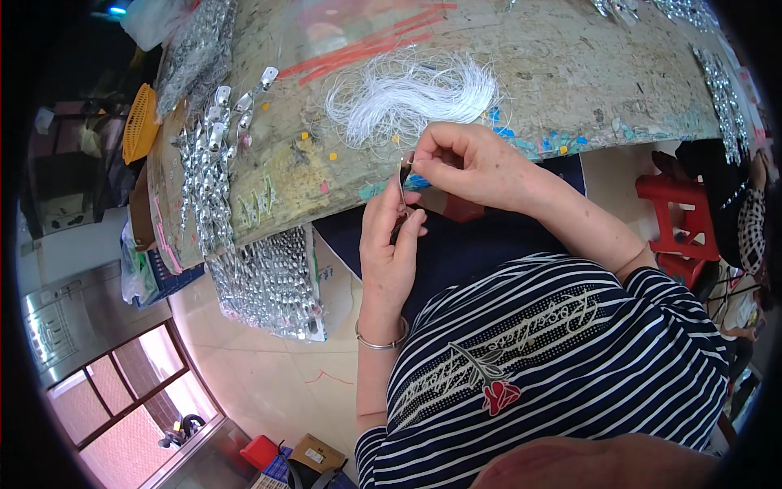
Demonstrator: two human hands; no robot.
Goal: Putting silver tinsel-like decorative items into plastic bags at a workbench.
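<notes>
Just off the table's near edge, my left hand [387,248] is closed around a small dark, shiny strip [405,173] that stands up from its fingers. My right hand [476,167] pinches at the strip's upper end, thumb and forefinger together. What the strip is exactly is too small to tell, and its lower part is hidden in the left fingers. Right behind my hands, a loose bundle of thin white cord [415,98] lies on the worn table [562,73].
Strands of silver pieces [213,167] lie along the table's left side, and more strands [273,285] hang below its edge. A yellow basket [141,122] sits at the far left. At the right stand a red stool [676,216] and another person's checked sleeve [751,224].
</notes>
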